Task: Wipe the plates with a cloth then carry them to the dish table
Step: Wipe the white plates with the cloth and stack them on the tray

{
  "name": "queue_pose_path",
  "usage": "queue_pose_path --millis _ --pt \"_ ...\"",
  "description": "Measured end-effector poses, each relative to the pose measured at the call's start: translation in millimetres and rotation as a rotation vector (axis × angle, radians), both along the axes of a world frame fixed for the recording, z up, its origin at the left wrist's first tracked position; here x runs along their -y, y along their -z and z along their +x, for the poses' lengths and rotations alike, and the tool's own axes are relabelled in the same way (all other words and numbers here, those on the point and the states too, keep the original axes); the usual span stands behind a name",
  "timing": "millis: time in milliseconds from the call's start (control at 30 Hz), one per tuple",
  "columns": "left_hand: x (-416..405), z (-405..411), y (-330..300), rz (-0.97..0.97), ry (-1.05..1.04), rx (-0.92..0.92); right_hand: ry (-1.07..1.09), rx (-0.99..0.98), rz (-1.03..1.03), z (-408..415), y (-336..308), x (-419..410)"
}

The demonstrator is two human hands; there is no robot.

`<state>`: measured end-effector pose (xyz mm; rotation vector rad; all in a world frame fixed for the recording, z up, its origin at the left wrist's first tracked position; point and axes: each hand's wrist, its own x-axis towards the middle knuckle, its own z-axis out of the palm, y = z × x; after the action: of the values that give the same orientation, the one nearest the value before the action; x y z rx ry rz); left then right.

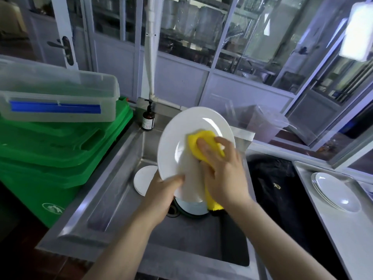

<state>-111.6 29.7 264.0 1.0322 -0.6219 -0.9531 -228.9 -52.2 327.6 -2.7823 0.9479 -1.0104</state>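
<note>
Left hand (165,188) grips plate (181,142) by lower rim, thumb over front face; plate tilted above sink (113,190). Right hand (222,170) presses yellow cloth (203,142) flat against plate centre, fingers spread, cloth tail hanging below. More plates (144,179) in sink, beneath held one. Plate stack (336,191) right of sink, well apart. Green bin (60,154) left of sink; soap bottle (148,119) at sink's back edge.

No text can be read — the pump bottle (148,120) label and green bin (52,208) emblem are too blurred.
</note>
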Motion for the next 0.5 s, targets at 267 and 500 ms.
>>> queue_pose_path --millis 267,500 --pt "-4 -5 -6 0.012 -0.02 0.116 0.004 0.099 0.002 -20 0 22" --pt "-2 -17 -16 -0.01 -0.055 0.381 0.089 0.295 0.367 -10 3 15"
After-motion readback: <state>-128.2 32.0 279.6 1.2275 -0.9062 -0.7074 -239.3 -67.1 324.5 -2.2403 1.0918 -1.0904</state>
